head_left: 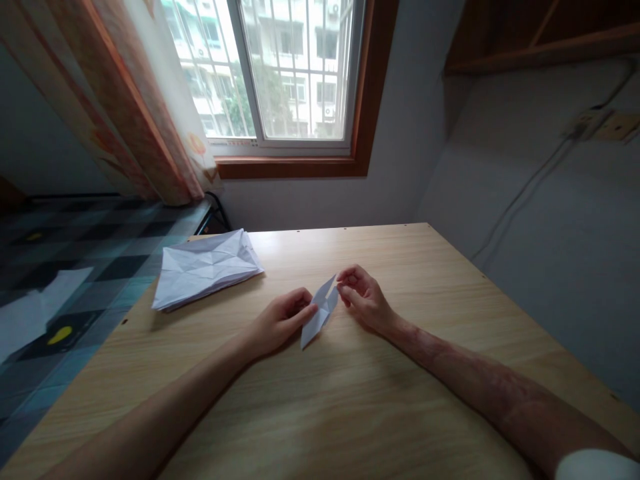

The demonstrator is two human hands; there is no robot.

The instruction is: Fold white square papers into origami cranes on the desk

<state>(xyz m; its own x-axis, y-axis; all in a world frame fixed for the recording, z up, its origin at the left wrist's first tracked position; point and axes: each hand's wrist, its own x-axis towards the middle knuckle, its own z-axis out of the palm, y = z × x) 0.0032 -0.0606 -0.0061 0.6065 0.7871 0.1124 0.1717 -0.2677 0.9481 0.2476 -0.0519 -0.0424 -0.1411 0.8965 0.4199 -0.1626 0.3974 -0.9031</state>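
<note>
Pinching the folded paper [320, 313] at the middle of the table [350, 413], the left hand [280, 320] from nine o'clock and the right hand [363, 297] from two o'clock both hold a closed grip on a shape already narrow and pointed, so the folding looks partly done, with creased sheets [205, 267] at ten o'clock.

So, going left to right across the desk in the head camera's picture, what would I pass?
Stack of creased paper sheets → left hand → small folded paper piece, held between both hands → right hand.
</note>
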